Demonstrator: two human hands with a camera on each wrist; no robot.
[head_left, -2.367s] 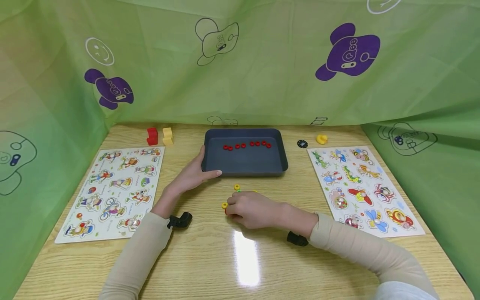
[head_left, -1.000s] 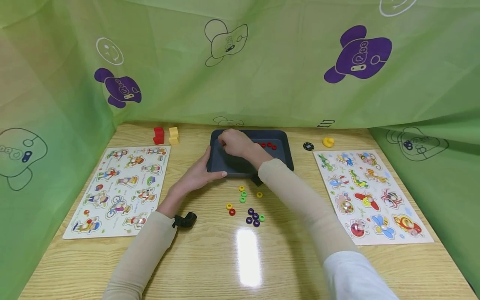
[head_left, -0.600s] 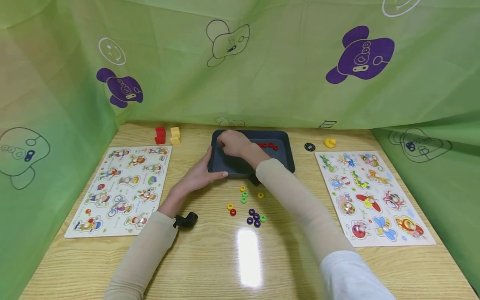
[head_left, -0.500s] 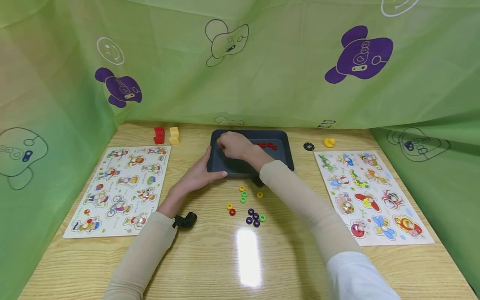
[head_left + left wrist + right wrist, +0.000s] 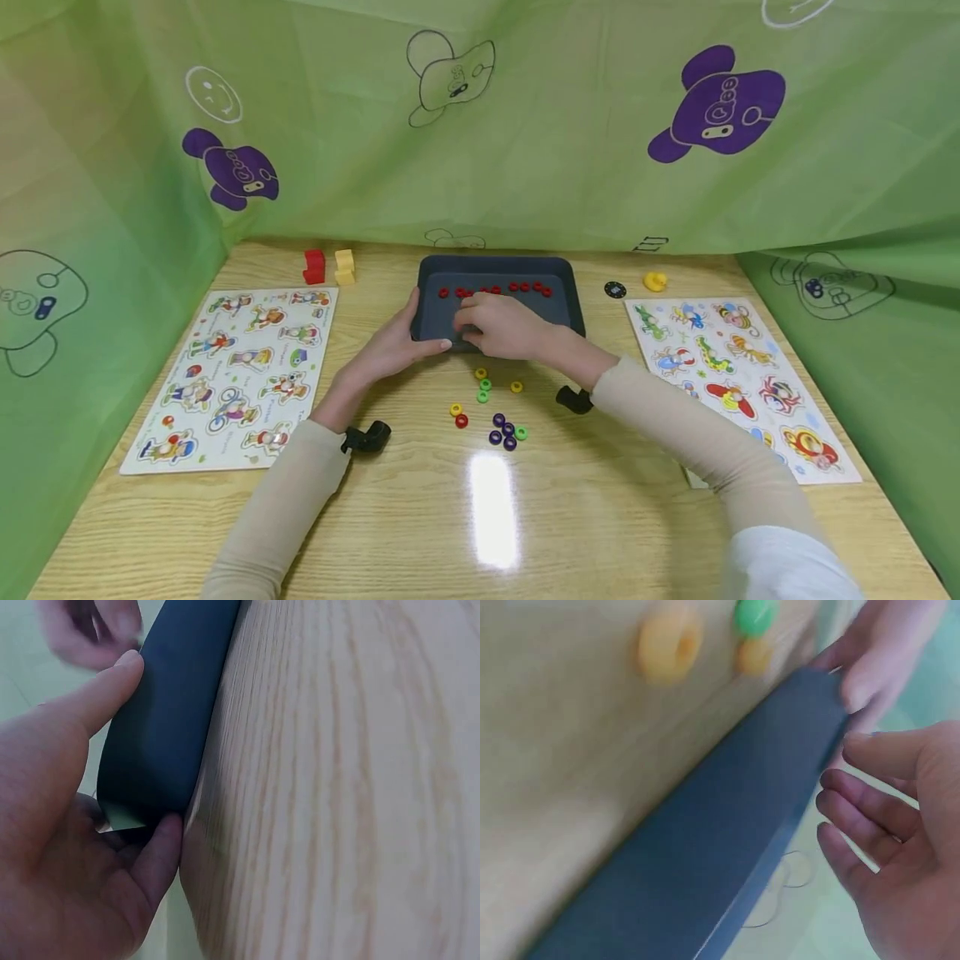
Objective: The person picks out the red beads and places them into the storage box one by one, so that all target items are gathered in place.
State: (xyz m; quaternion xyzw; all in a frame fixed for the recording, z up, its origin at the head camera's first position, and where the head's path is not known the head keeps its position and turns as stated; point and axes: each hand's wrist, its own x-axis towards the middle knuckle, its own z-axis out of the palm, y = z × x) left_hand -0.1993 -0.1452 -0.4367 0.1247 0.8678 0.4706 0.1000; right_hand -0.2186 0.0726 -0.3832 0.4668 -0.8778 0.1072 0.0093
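My left hand [image 5: 393, 343] grips the near left corner of the dark grey tray [image 5: 495, 265], its thumb on the rim and fingers round the side. In the left wrist view the fingertips [image 5: 161, 855] press the tray's outer corner. A row of several small red ring-shaped beads [image 5: 525, 287] lies along the tray floor, partly hidden by my right hand [image 5: 506, 327]. That hand is over the tray's near side, close to the left thumb. In the right wrist view its fingers [image 5: 862, 799] are loosely bent and spread, holding nothing.
Yellow [image 5: 481, 373], green [image 5: 486, 384], purple [image 5: 508, 429] and red beads [image 5: 461, 422] lie on the table before the tray. Puzzle boards flank it at left [image 5: 225, 375] and right [image 5: 780, 392]. Behind are red [image 5: 314, 267] and yellow blocks [image 5: 344, 267], a black disc [image 5: 615, 290] and a rubber duck [image 5: 655, 282].
My right hand went from the loose beads to the tray's far left, then drew back toward the near rim. One more red bead now lies at the row's left end. The left hand stayed.
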